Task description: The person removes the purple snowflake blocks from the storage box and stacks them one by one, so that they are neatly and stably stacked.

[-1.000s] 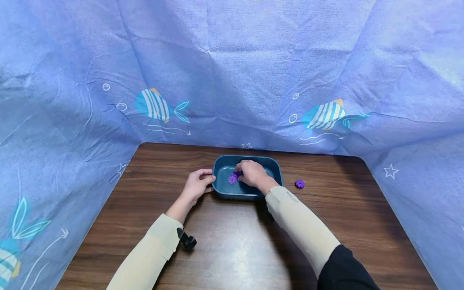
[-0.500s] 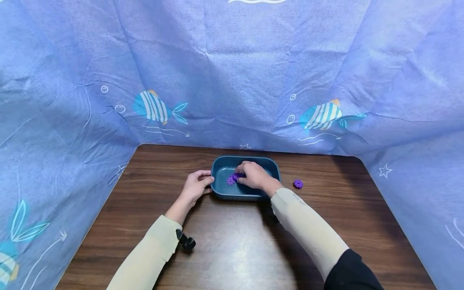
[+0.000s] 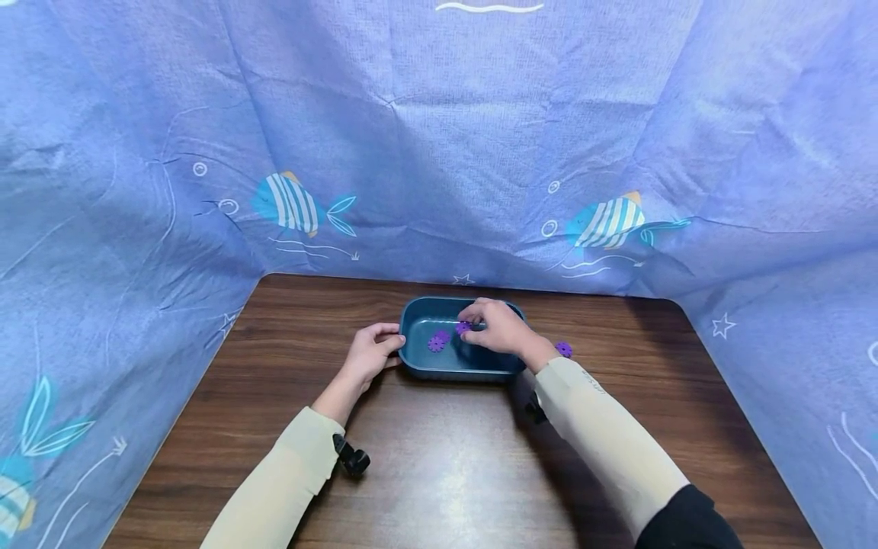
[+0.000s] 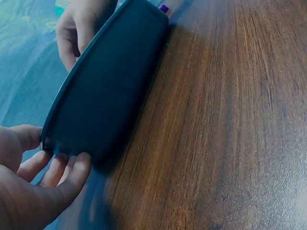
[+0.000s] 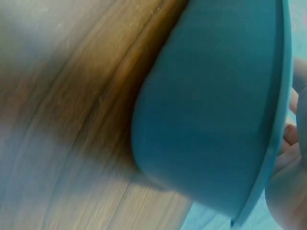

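A dark teal rectangular bin [image 3: 459,375] stands on the wooden table. At its left end my left hand [image 3: 370,354] holds the wall, with the thumb at the rim [image 4: 44,136] and the other fingers against the outside. Over the bin's inside, my right hand [image 3: 499,328] pinches a purple notched disc [image 3: 463,328] between thumb and fingers. Overlapping on the bin floor lie two more purple notched discs [image 3: 437,344]. In the right wrist view the bin wall [image 5: 206,115] hides most of the right hand [image 5: 288,177] and the disc.
Outside the bin, to its right, another purple notched disc [image 3: 563,348] lies on the table [image 3: 309,313], partly behind the right forearm. A blue fish-print cloth [image 3: 439,152] hangs round the back and sides of the table.
My right hand has moved right and slightly up from the bin floor, carrying one purple disc away from the other two. The left hand stays at the bin's left end.
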`<state>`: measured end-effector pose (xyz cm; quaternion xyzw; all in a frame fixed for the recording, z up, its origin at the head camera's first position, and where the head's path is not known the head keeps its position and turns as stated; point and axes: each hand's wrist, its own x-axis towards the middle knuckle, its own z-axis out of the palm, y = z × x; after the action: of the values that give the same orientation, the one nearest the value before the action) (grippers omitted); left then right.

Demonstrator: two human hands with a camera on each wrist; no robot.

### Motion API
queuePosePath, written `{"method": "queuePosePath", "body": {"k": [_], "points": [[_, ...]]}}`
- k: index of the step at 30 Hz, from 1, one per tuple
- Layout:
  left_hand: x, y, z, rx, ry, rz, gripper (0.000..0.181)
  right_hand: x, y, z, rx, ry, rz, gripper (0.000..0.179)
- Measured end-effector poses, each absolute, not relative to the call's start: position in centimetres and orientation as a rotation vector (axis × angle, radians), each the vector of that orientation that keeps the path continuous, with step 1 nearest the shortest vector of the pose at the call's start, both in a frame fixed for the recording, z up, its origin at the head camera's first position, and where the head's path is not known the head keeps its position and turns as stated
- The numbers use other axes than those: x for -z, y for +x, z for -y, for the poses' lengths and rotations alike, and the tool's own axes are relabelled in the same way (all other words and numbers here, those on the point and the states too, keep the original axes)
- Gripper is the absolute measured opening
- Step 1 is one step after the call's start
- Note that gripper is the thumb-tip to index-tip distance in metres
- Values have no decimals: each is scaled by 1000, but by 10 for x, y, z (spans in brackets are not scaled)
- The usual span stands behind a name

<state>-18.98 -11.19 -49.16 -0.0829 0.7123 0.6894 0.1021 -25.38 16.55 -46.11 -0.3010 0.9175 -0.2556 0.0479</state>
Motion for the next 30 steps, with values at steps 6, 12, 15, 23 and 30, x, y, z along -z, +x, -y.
{"method": "queuePosePath", "body": {"k": [6,12,15,23,30], "points": [[493,-191,110,-2035,-225,-2105,36,459,-255,-182,826,-950,-2851,29],[491,-190,110,-2030,-236,-2105,36,452,-253,-197,890,-919,-2859,28],[492,-190,110,-2038,-239,-2103,36,449,-252,-205,907,-933,-2873,27],[494,-190,111,-2045,-241,-2097,36,442,-250,-228,964,-909,-2911,28],[494,-188,110,-2047,-252,-2101,34,446,-245,-249,1043,-866,-2948,27]]}}
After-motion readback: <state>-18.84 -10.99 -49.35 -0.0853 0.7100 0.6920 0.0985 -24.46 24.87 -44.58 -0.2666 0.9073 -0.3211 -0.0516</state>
